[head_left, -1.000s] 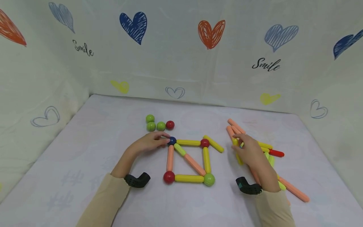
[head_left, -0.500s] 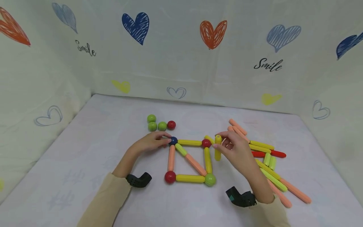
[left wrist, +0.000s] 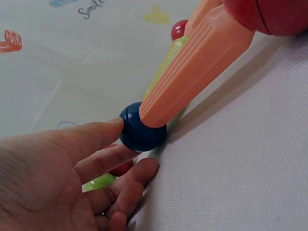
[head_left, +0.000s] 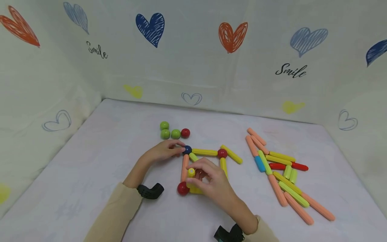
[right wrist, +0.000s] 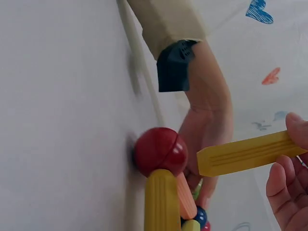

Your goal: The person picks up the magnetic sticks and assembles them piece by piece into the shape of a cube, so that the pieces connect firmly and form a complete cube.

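My left hand pinches the blue ball between thumb and fingers. This ball is the far-left corner of a flat frame of balls and sticks. A salmon stick runs from it to the near-left red ball. My right hand grips a yellow stick by its upper part, holding it upright. In the right wrist view its lower end is close over that red ball, with a gap. The near yellow stick joins the red ball. My right hand hides the frame's near-right corner in the head view.
Several green balls and a red ball lie behind my left hand. A loose yellow stick lies beside the far-right red ball. Right of the frame, several salmon, yellow, green, red and blue sticks lie piled together.
My right hand has picked a yellow stick from the right-hand pile and carried it left, upright, to the frame's near-left corner. My left hand stays on the blue ball.
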`<state>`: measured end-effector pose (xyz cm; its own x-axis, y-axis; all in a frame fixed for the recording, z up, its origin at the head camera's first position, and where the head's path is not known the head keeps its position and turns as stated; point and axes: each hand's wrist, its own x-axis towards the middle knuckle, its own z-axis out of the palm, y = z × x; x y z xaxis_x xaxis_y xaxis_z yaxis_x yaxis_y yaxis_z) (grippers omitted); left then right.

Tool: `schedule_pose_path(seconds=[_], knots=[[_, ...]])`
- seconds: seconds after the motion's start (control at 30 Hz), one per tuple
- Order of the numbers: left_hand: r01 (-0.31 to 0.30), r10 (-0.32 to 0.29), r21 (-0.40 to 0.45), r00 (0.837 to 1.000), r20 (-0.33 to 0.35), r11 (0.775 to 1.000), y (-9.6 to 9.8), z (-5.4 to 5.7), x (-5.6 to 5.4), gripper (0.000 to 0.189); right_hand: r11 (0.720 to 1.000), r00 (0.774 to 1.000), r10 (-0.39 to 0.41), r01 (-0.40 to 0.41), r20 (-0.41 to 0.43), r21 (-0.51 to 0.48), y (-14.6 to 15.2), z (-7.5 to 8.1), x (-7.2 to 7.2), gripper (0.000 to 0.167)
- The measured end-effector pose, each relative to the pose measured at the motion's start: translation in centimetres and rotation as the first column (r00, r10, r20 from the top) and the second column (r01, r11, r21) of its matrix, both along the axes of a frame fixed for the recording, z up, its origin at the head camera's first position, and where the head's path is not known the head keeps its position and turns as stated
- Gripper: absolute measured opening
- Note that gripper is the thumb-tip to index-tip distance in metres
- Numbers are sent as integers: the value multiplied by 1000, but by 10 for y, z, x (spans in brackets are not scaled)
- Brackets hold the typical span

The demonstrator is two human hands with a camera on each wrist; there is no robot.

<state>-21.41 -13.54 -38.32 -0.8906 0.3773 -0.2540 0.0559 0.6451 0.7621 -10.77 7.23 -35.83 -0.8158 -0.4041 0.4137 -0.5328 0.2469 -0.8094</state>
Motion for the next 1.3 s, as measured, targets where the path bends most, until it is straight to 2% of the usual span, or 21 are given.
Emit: schedule_pose_path(seconds=[0.13, 0.27, 0.53, 0.7, 1.07, 1.3], knots=[[-4, 4, -10, 1000, 0, 1000, 0, -1, -1, 34, 998, 999, 30, -32, -40, -49, -7, -8, 2, 28], [-10, 10, -12, 1000, 2, 1000, 0, -2, -1, 34, 998, 998, 35, -37, -48, -42, -9, -13, 2, 28], [-10, 10, -23, 1000, -3, 1000, 0, 0, 1, 34, 989, 998, 52, -56, 35, 136, -13, -24, 3, 26], [-10, 9, -15, 1000, -13, 1000, 0, 1, 2, 33, 982, 995, 56, -70, 82, 177, -15, -31, 2, 27], [-19, 19, -25, 1000, -7, 999, 2, -1, 3, 32, 977, 990, 65, -88, 124, 196, -12, -29, 1, 25], [-28, 28, -30, 999, -16, 999, 2, 1, 2, 32, 978, 992, 69, -87, 103, 189, -11, -29, 1, 24]])
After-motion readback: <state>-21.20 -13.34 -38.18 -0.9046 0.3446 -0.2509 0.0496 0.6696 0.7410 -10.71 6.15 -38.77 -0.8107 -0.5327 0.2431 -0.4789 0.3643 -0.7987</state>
